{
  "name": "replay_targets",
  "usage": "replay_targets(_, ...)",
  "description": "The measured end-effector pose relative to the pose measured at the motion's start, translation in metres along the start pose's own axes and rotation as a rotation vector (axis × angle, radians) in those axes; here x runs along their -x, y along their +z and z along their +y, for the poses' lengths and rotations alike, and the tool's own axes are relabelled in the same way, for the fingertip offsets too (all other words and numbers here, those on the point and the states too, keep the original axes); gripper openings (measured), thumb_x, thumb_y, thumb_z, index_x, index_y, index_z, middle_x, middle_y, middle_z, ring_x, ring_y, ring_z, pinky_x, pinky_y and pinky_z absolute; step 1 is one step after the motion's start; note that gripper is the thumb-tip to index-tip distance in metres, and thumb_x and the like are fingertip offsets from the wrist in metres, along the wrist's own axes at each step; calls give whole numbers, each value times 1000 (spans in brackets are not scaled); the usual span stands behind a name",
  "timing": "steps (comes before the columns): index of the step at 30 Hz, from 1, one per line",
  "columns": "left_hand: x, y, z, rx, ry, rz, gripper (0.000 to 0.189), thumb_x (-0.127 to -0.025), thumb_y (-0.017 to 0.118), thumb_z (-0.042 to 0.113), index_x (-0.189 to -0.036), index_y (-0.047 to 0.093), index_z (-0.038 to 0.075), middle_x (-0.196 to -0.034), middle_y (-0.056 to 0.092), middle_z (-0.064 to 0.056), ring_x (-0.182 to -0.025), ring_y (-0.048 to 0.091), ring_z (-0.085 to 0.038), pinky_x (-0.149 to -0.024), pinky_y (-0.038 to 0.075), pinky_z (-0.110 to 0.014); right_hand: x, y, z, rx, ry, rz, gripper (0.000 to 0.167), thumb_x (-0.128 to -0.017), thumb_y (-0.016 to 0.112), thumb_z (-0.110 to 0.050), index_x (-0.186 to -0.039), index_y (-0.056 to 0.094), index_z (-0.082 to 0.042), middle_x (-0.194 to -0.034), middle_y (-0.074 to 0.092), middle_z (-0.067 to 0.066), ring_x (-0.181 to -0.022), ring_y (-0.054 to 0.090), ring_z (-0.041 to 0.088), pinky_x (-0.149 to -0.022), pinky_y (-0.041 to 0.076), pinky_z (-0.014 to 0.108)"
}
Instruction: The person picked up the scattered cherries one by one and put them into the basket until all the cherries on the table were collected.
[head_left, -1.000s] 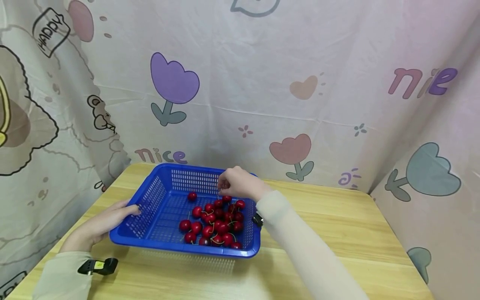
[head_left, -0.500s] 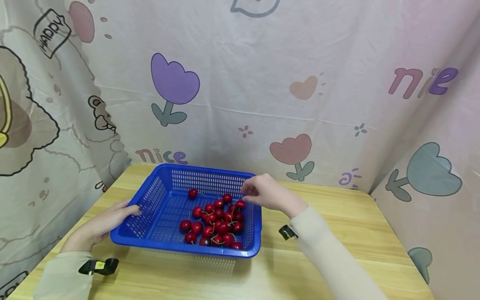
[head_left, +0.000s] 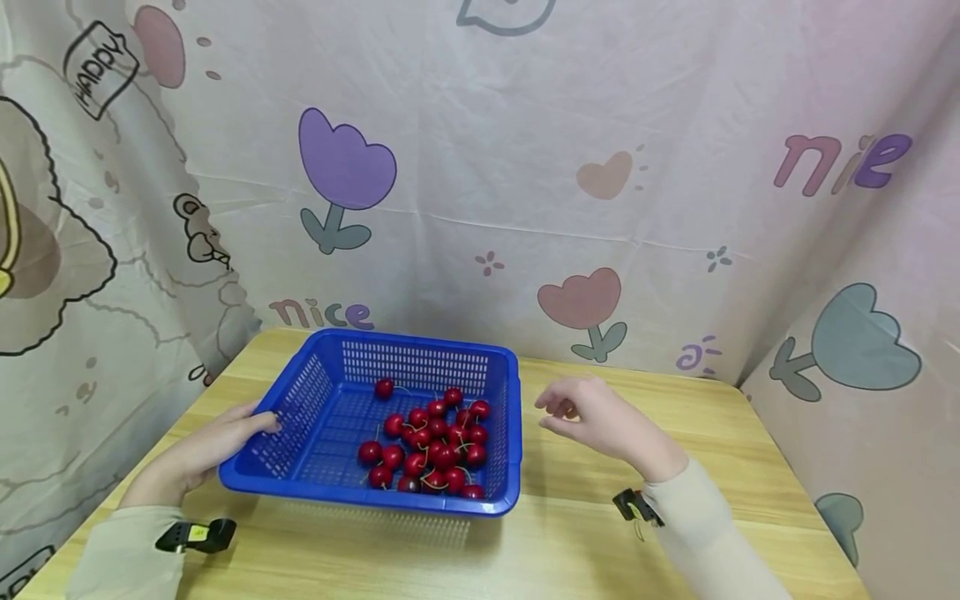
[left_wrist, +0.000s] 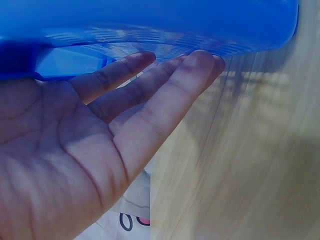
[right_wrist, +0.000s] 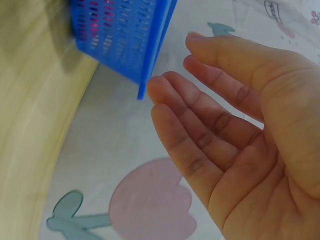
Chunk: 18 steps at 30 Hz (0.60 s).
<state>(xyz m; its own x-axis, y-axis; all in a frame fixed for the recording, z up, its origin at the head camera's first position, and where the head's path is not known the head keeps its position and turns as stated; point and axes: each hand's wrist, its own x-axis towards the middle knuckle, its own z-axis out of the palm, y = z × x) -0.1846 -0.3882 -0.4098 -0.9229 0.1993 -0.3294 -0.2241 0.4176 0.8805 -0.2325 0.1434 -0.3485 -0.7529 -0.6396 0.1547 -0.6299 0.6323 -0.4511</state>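
Observation:
A blue plastic basket (head_left: 258, 482) with slotted walls holds a cluster of red cherries (head_left: 444, 455), most of them towards its right half. One cherry (head_left: 384, 388) lies apart near the back wall. My left hand (head_left: 217, 442) grips the basket's left side, thumb over the rim. In the left wrist view the fingers (left_wrist: 150, 117) reach under the basket's outer side. My right hand (head_left: 600, 421) hovers past the basket's right side, fingers loosely bent and holding nothing. The right wrist view has its palm and fingers (right_wrist: 187, 150) apart from the basket's corner.
The basket stands on a light wooden table (head_left: 675, 442). A printed cloth (head_left: 465, 125) with tulips and lettering hangs behind and at both sides. Each wrist wears a small black camera, the left one (head_left: 197, 534) near the table's front.
My right hand has moved from over the cherries, across the basket's right rim, to the right above the table. The left hand keeps its grip and the basket stays in place.

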Motion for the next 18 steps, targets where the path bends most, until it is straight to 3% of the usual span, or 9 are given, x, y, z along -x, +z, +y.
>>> replay_targets(12, 0, -2, -2, -7, 3, -4, 72, -109, 41, 21, -166, 12, -11, -124, 70, -20, -103, 72, -27, -84, 63, -41, 68, 1, 22, -12, 117, 33, 10, -97, 78, -17, -104, 77, -10, -95, 75, -7, -84, 65, -2, -79, 62, 26)
replay_targets(18, -1, -2, -2, -10, -5, -3, 73, -108, 42, 21, -166, 11, -11, -125, 70, -20, -104, 71, -27, -84, 63, -41, 102, 7, 34, -32, 198, 23, 8, -96, 80, -16, -99, 76, -11, -86, 70, -13, -77, 58, -6, -70, 57, 22)
